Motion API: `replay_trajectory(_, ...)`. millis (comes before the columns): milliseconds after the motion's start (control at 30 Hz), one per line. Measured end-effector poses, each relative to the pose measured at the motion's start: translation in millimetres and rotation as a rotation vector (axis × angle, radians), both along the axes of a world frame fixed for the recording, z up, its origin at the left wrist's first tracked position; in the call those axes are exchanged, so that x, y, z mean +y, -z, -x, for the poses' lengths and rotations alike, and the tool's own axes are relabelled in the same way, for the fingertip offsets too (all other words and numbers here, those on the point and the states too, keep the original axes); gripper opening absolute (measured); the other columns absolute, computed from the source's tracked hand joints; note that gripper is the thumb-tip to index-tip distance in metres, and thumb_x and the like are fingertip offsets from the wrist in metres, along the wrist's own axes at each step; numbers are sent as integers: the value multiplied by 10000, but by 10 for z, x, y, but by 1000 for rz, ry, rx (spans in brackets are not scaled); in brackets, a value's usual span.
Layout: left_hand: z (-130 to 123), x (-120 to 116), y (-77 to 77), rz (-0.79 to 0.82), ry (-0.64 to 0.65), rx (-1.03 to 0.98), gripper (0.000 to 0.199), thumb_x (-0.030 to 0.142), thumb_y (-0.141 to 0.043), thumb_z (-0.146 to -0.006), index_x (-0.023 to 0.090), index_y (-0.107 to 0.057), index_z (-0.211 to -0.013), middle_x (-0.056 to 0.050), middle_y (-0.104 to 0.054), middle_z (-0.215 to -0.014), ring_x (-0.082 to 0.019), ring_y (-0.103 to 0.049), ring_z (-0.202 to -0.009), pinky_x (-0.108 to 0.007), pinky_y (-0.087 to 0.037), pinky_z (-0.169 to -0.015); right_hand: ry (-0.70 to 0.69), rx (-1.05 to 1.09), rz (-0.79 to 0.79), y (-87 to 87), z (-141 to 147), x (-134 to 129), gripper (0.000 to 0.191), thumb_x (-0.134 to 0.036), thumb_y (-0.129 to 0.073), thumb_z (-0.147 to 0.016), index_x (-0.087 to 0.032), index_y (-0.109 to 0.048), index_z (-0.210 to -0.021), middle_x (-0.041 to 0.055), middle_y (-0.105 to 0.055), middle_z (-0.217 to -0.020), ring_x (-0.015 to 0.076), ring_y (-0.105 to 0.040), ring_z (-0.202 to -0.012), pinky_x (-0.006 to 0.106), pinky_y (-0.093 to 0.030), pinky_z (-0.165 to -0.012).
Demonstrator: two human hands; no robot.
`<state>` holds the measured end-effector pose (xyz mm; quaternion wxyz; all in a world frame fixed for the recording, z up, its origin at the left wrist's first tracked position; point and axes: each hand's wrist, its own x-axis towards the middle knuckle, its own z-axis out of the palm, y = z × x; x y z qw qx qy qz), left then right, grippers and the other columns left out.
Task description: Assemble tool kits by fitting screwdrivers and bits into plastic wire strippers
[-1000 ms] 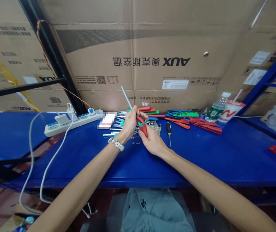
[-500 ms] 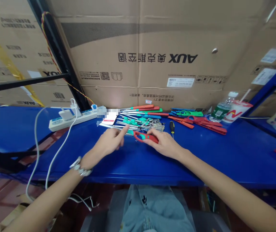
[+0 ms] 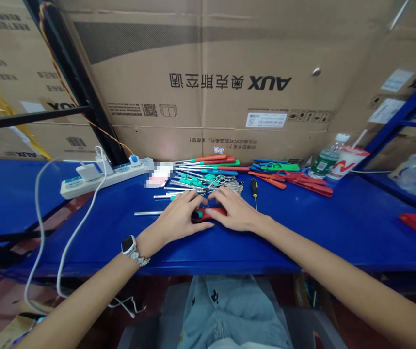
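A long-nosed gas lighter with a red handle (image 3: pixel 202 217) and a green part near its trigger lies low over the blue tabletop. Its thin metal barrel (image 3: pixel 146 213) sticks out to the left, past my fingers. My left hand (image 3: pixel 181 215) is curled around the front of the handle, thumb below and fingers above. The rear of the handle is gripped by my right hand (image 3: pixel 235 211), its thumb on the near side. Just behind both hands is a pile of metal barrels with green pieces (image 3: pixel 193 179) and loose wires.
Finished-looking lighters with coloured handles (image 3: pixel 211 158) lie at the back. Red handle shells (image 3: pixel 302 180), a small screwdriver (image 3: pixel 254 188), a bottle (image 3: pixel 326 160) and a paper cup (image 3: pixel 348 163) are to the right. A power strip (image 3: pixel 102 177) with white cables is left. Cardboard boxes (image 3: pixel 230 48) stand behind.
My left hand has closed around the front of the lighter; before, its index finger was extended near it. The lighter is lower and nearer me. The view has shifted slightly.
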<state>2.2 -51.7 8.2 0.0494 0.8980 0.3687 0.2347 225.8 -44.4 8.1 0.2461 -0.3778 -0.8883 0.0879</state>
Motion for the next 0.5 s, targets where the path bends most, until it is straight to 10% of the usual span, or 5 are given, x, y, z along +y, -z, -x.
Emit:
replay_trajectory(267,-578,298,-180,9,204,-48,357,557,-665,-910,202,-693,-938,-69,-636,-919,-276,-582,-907,-371,-443,-796,751,-9,124,-90,-670,63,162,-326,-546,-942,-216,-550,-1061,42,-683,-778,254,-652,-728,325,-374,-623)
replay_trajectory(500,-1283,657,-173,-11,269,-88,161,235,-553,-891,204,-654,-769,-66,-616,-791,-243,-559,-777,-348,-423,-728,785,-123,164,28,-766,163,284,-337,-595,-894,-212,-506,-1133,138,-725,-977,313,-704,-862,336,-394,-650)
